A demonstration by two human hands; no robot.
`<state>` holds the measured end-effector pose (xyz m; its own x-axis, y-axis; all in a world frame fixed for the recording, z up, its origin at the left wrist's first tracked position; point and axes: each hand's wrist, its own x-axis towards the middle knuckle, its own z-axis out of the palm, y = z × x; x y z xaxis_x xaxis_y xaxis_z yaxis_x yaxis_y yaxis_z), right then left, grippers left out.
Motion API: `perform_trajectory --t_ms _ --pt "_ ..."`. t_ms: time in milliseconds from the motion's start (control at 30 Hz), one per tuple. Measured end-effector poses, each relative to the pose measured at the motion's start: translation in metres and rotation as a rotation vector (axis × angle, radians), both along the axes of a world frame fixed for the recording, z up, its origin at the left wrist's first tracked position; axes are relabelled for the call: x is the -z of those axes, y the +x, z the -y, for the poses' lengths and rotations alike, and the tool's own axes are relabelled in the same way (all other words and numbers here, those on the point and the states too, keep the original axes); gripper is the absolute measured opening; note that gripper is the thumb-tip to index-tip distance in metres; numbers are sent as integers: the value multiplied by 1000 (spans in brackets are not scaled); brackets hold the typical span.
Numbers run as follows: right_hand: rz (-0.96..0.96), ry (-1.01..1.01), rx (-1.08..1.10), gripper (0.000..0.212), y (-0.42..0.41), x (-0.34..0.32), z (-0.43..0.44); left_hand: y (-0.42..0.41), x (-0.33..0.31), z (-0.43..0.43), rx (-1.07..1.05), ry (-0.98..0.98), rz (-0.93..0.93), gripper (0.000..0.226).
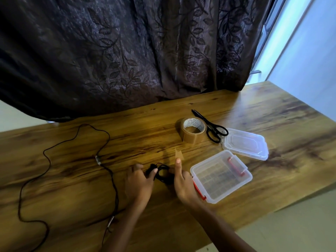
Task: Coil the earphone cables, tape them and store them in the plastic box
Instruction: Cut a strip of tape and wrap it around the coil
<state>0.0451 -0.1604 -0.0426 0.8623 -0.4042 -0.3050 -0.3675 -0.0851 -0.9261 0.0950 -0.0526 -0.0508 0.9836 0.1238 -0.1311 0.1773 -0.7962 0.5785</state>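
Observation:
A small black coiled earphone cable (162, 173) rests on the wooden table (127, 135) between my two hands. My left hand (139, 182) grips its left side with the fingertips. My right hand (182, 184) pinches the coil's right side, and a short piece of brown tape (179, 155) sticks up from its raised index finger. A second black earphone cable (103, 135) lies uncoiled in loose loops on the left of the table. The clear plastic box (221, 176) with red clasps stands open just right of my right hand, with nothing in it.
The box's clear lid (245, 143) lies behind the box. A roll of brown tape (193, 130) and black scissors (211, 127) sit behind my hands. A dark patterned curtain (127, 51) hangs over the table's far edge. The table's right edge drops to a pale floor.

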Motion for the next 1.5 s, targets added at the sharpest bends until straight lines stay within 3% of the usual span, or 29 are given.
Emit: perform_trajectory --t_ms 200,533,733,833,967,1100,1233,1500 --pt "29 13 -12 86 -2 1 -3 7 -1 9 -53 -242 -81 19" --pt "29 61 -84 86 -4 4 -1 14 -5 13 -200 -709 -335 25" --pt "98 46 -145 75 -9 13 1 17 -11 21 -177 -664 -381 9" --pt "106 42 -158 75 -11 14 2 16 -12 27 -175 -672 -393 18" --pt "139 1 -172 70 -10 15 2 16 -16 31 -181 -745 -404 21" --pt "123 -62 -181 66 -12 19 2 14 -16 29 -213 -837 -462 5" --pt "146 -100 -227 56 -14 22 1 11 -12 26 -226 -869 -475 22" --pt "207 51 -174 72 -13 5 0 16 -19 23 -200 -1060 -472 32"
